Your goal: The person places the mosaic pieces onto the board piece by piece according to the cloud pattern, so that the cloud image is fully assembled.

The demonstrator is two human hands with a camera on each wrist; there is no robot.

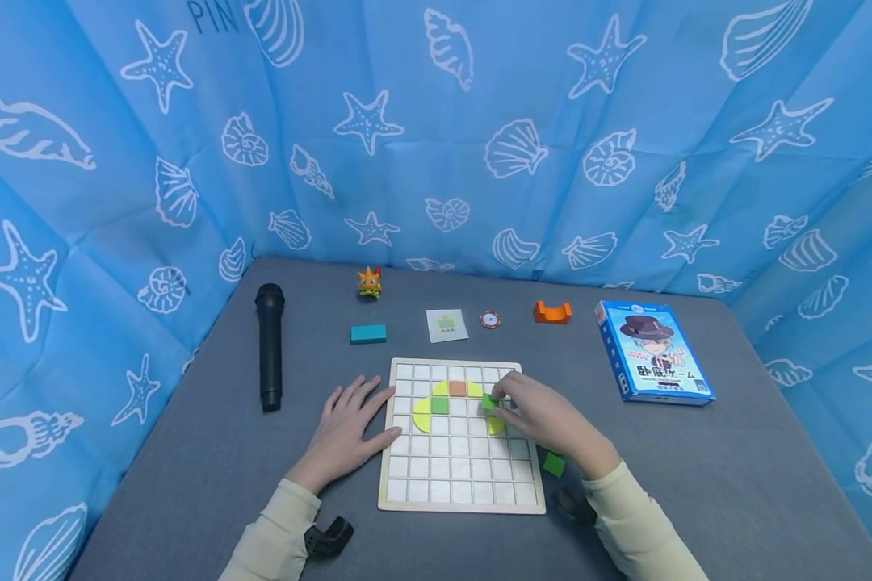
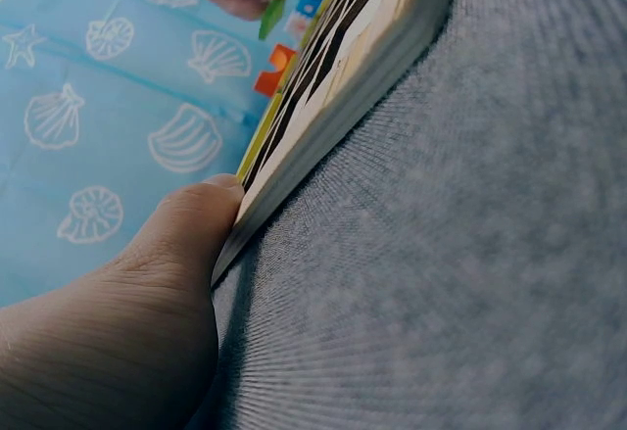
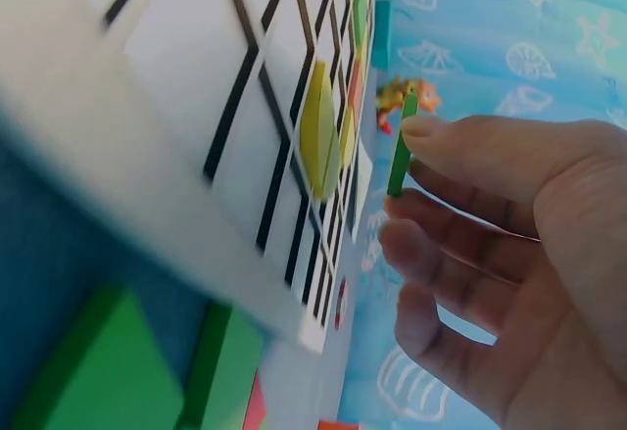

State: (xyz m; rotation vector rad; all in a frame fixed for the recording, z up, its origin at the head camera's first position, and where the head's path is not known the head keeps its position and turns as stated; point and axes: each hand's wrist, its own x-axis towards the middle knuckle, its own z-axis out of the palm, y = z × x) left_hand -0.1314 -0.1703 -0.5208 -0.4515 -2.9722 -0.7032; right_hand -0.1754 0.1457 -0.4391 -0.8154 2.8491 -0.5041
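Note:
My right hand [image 1: 552, 415] pinches a thin green square tile [image 3: 403, 146] between thumb and fingers, close over the right half of a white gridded board [image 1: 461, 508]. On the grid, yellow curved pieces [image 1: 422, 415] form an arch, with an orange tile [image 1: 458, 389] at its top and a green tile [image 1: 440, 406] inside it on the left. Another yellow piece [image 1: 496, 425] lies just below the held tile. Fingers spread, my left hand [image 1: 341, 440] rests at the board's left side, its thumb against the edge.
Loose green tiles [image 1: 555, 464] lie right of the board. Behind it are a teal block [image 1: 368, 334], a pattern card [image 1: 446, 325], a poker chip [image 1: 490, 319], an orange bracket [image 1: 553, 312] and a small figurine [image 1: 369, 282]. A microphone [image 1: 270, 347] lies left, a blue game box [image 1: 654, 353] right.

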